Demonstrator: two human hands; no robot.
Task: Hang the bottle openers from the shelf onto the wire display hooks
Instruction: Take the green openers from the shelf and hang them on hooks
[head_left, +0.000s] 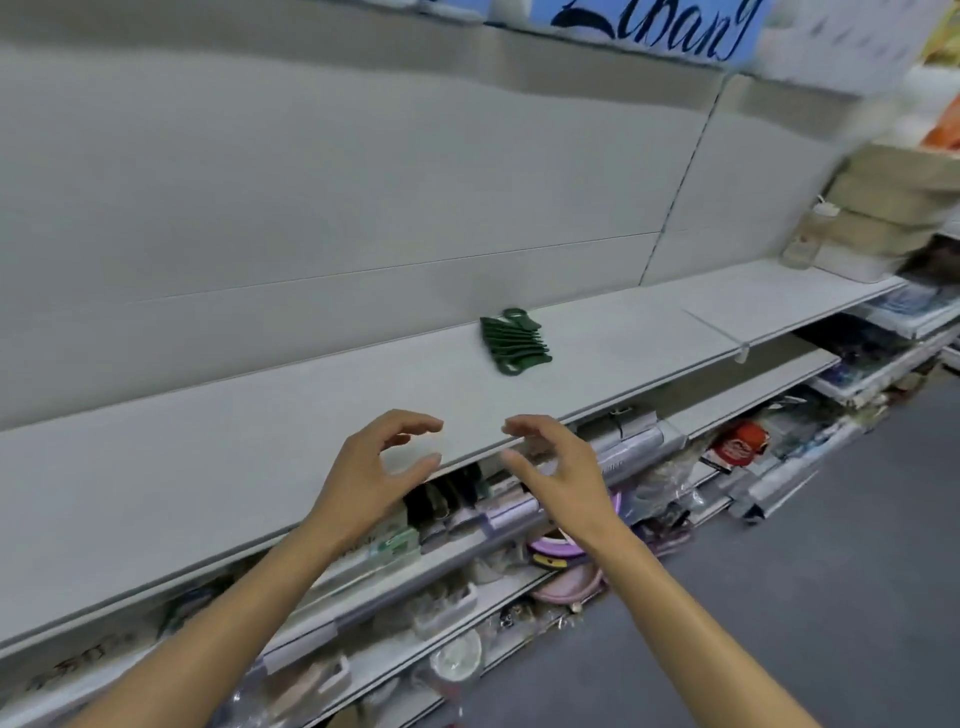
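Note:
A bunch of dark green bottle openers (514, 341) lies fanned out on the pale grey shelf (260, 441), well beyond both hands. My left hand (374, 467) hovers over the shelf's front edge with loosely curved fingers and thumb spread, holding nothing. My right hand (556, 467) mirrors it just to the right, fingers curved, also empty. Both hands are nearer to me than the openers and do not touch them. No wire display hooks can be made out in the blurred picture.
Lower shelves (467, 545) below the hands hold several packaged goods and a purple round item (556, 551). Stacked beige boxes (883, 208) stand at the right end of the shelf. A blank grey back panel (363, 182) rises behind the shelf; grey floor (805, 597) lies at right.

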